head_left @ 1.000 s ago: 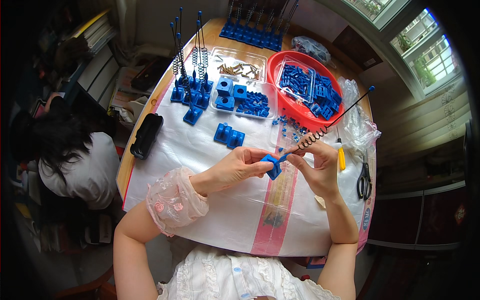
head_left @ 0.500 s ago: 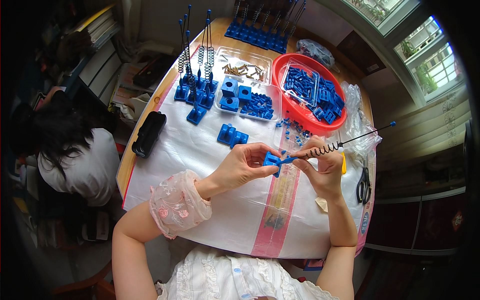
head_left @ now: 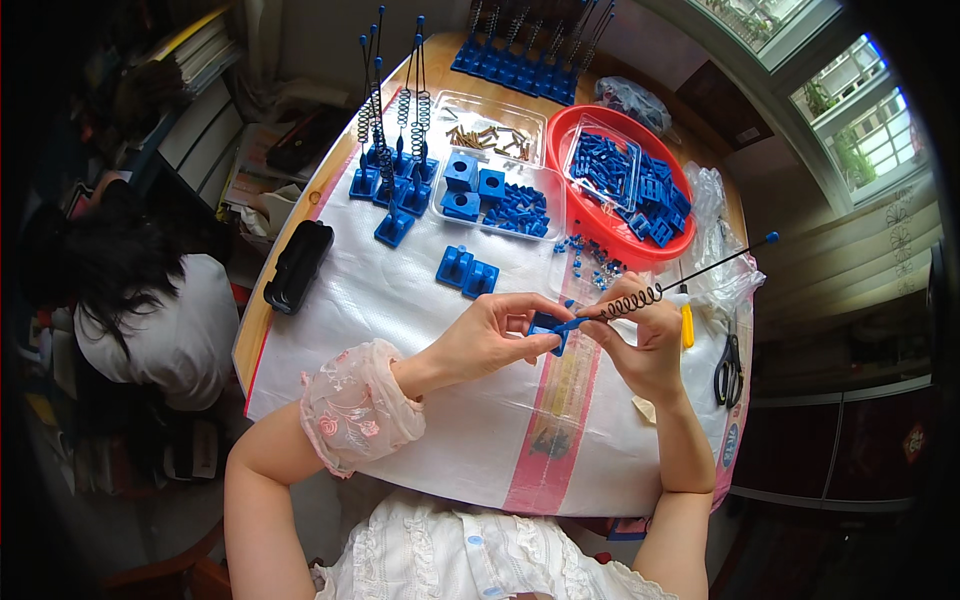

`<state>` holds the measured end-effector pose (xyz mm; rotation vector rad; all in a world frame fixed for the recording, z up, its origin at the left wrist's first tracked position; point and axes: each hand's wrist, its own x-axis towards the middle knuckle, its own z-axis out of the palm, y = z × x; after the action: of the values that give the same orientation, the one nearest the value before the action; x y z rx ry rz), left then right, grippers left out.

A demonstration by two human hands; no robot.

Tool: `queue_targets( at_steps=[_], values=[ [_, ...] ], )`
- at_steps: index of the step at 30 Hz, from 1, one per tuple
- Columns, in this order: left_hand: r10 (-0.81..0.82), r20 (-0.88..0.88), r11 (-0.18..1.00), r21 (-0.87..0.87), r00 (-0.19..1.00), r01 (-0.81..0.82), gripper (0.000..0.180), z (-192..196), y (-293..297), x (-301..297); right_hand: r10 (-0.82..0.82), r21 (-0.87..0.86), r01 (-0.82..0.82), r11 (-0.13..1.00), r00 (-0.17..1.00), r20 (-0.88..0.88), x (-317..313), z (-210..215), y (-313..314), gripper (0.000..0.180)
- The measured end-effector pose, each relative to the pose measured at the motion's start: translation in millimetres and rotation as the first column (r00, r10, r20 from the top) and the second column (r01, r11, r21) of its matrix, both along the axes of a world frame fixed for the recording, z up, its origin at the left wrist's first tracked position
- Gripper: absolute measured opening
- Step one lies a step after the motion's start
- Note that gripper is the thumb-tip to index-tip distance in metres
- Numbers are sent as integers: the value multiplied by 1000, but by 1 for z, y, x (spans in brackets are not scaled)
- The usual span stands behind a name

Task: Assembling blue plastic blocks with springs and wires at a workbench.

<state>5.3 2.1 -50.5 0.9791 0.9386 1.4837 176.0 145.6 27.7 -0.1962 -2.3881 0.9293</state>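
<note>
My left hand [head_left: 480, 338], with a pink embroidered sleeve cuff at its wrist, grips a blue plastic base [head_left: 551, 326] between thumb and fingers. My right hand [head_left: 648, 350] pinches a black spring rod [head_left: 637, 302] close to its lower end, where a blue piece joins it to the base. The rod slants up to the right and ends in a small blue tip [head_left: 772, 238]. My right fingers partly hide the joint. Just beyond my left hand, a pair of blue bases [head_left: 467, 272] rests on the white sheet.
Finished-looking spring rods on blue bases [head_left: 392, 190] stand far left. A clear tray [head_left: 497, 232] holds blue parts; brass-coloured screws [head_left: 490, 140] lie behind it. To the right are a red basin [head_left: 672, 250], scissors [head_left: 729, 370] and a yellow handle [head_left: 687, 325]. Another person [head_left: 160, 330] sits left.
The spring rod's tip has swung a little left and upward, and the base has tilted between my fingers. Both hands keep their hold.
</note>
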Motion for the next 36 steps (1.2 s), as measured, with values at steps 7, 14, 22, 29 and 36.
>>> queue_targets(
  at_steps=[7,14,22,29,36],
  values=[
    [1,9,1000,-11,1000,-1,28,-6,2,0,-5,20,5,1000,1000,9,0,4,-8,18],
    [90,-32,996,-2,995,-90,24,-4,0,1,-5,24,5,1000,1000,4,-1,2,-8,19],
    [385,-308,918,226,870,-327,26,1,-3,5,15,35,-14,999,1000,-19,-3,-3,-3,23],
    [543,-444,835,371,713,-406,27,12,-9,6,34,49,-32,998,999,-40,-3,-4,-1,27],
    [574,-468,814,421,672,-401,34,12,-9,5,43,73,-39,997,998,-54,-3,-3,-1,30]
  ],
)
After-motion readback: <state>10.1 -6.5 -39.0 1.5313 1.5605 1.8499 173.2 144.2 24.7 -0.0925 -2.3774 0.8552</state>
